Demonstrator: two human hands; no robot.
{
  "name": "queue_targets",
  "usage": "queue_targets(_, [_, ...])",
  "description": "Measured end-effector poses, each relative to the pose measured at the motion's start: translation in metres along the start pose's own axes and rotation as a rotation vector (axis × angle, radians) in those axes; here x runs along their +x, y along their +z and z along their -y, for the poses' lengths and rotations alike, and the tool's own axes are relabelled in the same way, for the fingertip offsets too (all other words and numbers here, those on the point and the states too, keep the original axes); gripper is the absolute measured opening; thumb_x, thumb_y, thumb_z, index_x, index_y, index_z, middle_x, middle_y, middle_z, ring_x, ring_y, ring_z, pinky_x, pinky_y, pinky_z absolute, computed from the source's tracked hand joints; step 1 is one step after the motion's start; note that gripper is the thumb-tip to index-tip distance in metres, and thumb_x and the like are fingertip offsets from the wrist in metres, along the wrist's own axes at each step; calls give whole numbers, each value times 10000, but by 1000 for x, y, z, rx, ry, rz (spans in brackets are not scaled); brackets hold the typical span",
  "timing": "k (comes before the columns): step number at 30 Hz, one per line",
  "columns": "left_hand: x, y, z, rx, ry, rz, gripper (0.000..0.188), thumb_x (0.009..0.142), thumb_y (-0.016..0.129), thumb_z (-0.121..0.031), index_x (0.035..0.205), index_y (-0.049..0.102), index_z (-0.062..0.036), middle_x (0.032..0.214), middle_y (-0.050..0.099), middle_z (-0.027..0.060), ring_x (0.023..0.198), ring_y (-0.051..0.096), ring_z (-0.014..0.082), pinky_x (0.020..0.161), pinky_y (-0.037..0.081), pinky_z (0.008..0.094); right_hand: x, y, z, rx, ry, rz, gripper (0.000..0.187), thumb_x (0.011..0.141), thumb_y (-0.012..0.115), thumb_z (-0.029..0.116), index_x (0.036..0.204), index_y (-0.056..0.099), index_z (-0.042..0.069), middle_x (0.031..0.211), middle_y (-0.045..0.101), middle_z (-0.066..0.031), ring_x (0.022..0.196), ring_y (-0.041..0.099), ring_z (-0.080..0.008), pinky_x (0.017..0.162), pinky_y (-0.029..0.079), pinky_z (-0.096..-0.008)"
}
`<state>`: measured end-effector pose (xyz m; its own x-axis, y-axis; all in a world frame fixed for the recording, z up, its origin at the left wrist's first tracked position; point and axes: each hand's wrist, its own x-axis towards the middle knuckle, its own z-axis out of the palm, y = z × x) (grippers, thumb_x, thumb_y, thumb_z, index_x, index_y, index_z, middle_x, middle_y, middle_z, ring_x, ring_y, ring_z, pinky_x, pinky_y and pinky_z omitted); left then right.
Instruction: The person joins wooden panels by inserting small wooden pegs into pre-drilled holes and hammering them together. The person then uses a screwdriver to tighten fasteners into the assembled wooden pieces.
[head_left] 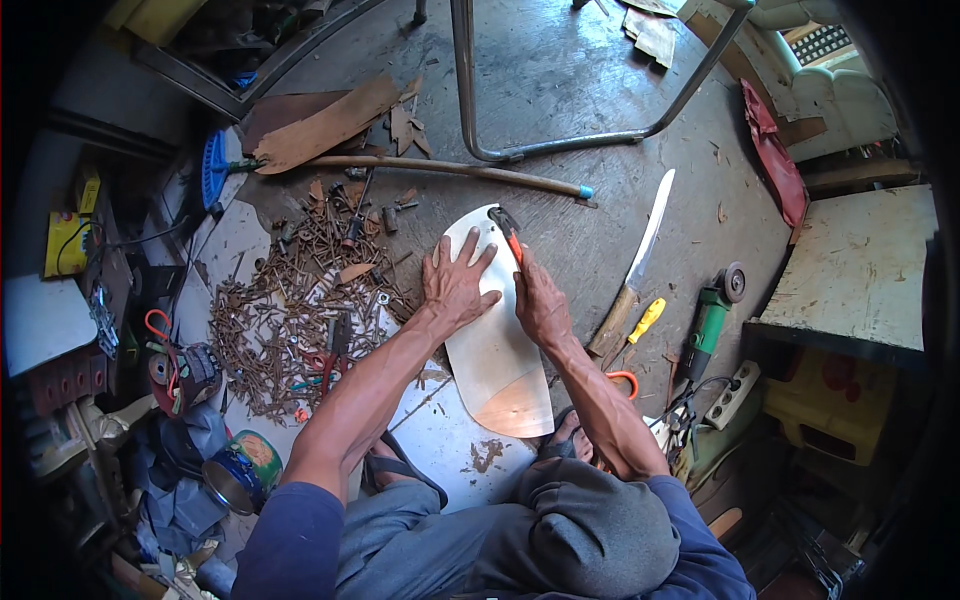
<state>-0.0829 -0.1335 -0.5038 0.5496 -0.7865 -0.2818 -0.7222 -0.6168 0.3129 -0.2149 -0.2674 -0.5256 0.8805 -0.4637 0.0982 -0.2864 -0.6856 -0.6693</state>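
A long pale panel (505,345) with rounded ends, brownish toward its near end, lies between my feet. My left hand (458,285) presses flat on its upper part, fingers spread. At the panel's far right edge, my right hand (543,305) is closed around the orange-red handles of pliers (512,238). Their dark jaws are at the panel's far tip; whether they grip the edge cannot be made out. Just right of my right arm lie a long knife (648,240) with a wooden handle and a yellow-handled screwdriver (648,320).
Left of the panel spreads a heap of rusty nails and screws (290,310) with another pair of pliers (338,345). A green angle grinder (712,320) and a power strip (733,395) lie at right. Beyond are a wooden pole (450,168) and a metal chair frame (560,145).
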Motion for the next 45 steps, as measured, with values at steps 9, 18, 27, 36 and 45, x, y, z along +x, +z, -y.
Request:
queue_targets(9, [1,-10,-11,74,-49,105,850,781,737,-521,1534,431,-274,1664,270,85,1428,291,438,986,385,690,2,-6,3,-28,161,181,526,1008,570,142,1507,412,87,1146,660,-292,1031,660,-465,842,553,-525])
queue_targets(18, [-1,-3,-3,28,4,50,789,856,690,-516,1557,419,-275,1667,270,96,1463,304,437,1094,278,759,-8,-20,25,135,41,-86,473,1011,584,119,1473,490,92,1242,658,-273,1090,684,-423,875,562,-472])
queue_targets(27, [-84,-10,92,-14,5,-313,207,844,603,-67,1037,679,-63,1024,596,141,1042,559,335,879,432,468,-73,-54,34,152,367,-17,453,1016,565,116,1465,520,73,967,704,-235,800,709,-293,737,550,-389])
queue_targets(36, [-101,-20,113,137,-44,-207,252,796,600,-13,1030,676,-70,1034,607,124,1097,570,315,907,408,485,-95,-56,37,191,429,1,447,1019,563,150,1458,526,77,877,672,-241,729,675,-258,714,541,-369])
queue_targets(45, [-102,-23,115,184,39,-327,182,837,564,-37,1010,619,-55,1036,589,139,1095,563,338,889,411,516,-99,-66,45,212,412,11,414,1020,581,176,1418,564,65,901,687,-252,754,706,-294,725,552,-384])
